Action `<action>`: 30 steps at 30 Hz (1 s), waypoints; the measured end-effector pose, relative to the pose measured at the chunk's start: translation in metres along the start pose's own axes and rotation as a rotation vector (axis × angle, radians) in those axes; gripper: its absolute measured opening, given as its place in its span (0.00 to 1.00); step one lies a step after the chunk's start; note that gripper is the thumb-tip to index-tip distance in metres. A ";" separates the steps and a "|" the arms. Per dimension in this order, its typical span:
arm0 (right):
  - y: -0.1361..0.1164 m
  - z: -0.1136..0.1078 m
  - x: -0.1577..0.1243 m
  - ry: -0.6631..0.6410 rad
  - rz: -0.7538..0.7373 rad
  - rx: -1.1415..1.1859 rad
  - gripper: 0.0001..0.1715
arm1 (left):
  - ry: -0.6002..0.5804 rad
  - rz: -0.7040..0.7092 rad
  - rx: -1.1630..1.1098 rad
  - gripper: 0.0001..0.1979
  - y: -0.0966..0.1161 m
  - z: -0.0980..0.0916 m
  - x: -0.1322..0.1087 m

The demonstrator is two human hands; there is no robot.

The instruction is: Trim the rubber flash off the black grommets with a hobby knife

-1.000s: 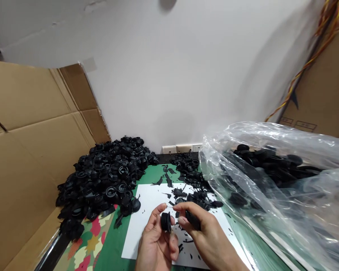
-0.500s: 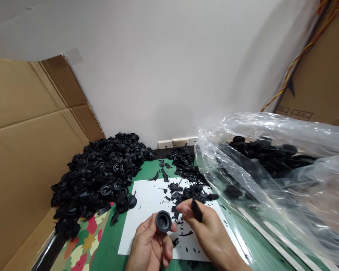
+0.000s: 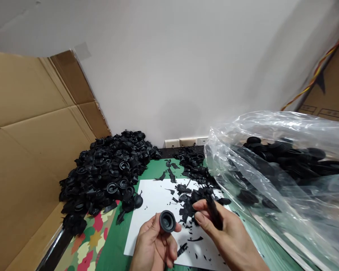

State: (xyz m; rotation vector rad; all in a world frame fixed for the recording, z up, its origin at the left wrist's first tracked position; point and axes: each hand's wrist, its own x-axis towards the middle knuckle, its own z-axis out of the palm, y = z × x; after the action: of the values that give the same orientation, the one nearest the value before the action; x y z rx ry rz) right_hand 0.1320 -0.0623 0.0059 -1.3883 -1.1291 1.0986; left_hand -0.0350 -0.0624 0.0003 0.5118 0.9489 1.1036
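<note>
My left hand (image 3: 154, 242) is closed around a round black rubber cap (image 3: 167, 221), gripping it by the rim with its hollow, ringed side facing up toward me. To the right, my right hand (image 3: 226, 233) is closed on a slim black tool (image 3: 214, 213) that resembles a pen or a small blade handle; its working end cannot be made out. The two hands are apart, both above a white sheet of paper (image 3: 149, 192). Thin black rubber scraps (image 3: 196, 197) litter the sheet, mostly near my right hand.
A large heap of black ribbed rubber parts (image 3: 110, 169) fills the left side, against a cardboard box (image 3: 39, 98). On the right lies a clear plastic bag (image 3: 231, 165) with more black parts (image 3: 290, 154). White sockets (image 3: 186, 142) line the wall behind the green tabletop (image 3: 152, 169).
The camera view has turned slightly left. My right hand has drawn a little away from the cap, to the right, with the tool still in it. My left hand keeps its hold.
</note>
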 end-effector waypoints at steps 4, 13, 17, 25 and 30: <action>0.002 -0.001 0.000 -0.002 -0.050 -0.016 0.17 | 0.023 -0.011 -0.016 0.12 0.002 0.002 0.000; -0.007 0.004 -0.004 -0.148 -0.062 -0.029 0.16 | 0.002 0.031 -0.007 0.13 0.003 0.007 -0.002; -0.006 0.005 -0.003 -0.101 -0.062 -0.027 0.14 | 0.034 0.036 0.004 0.14 0.003 0.007 -0.002; 0.000 0.010 -0.006 -0.288 -0.060 -0.018 0.19 | 0.173 0.326 0.271 0.21 -0.006 0.011 -0.006; 0.009 0.018 -0.007 -0.271 -0.051 0.009 0.17 | 0.171 0.465 0.307 0.17 -0.005 0.018 -0.012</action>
State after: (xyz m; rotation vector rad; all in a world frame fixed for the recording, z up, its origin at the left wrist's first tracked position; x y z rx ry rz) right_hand 0.1138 -0.0670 -0.0042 -1.2214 -1.3434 1.2803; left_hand -0.0186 -0.0735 0.0110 0.9332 1.1929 1.4420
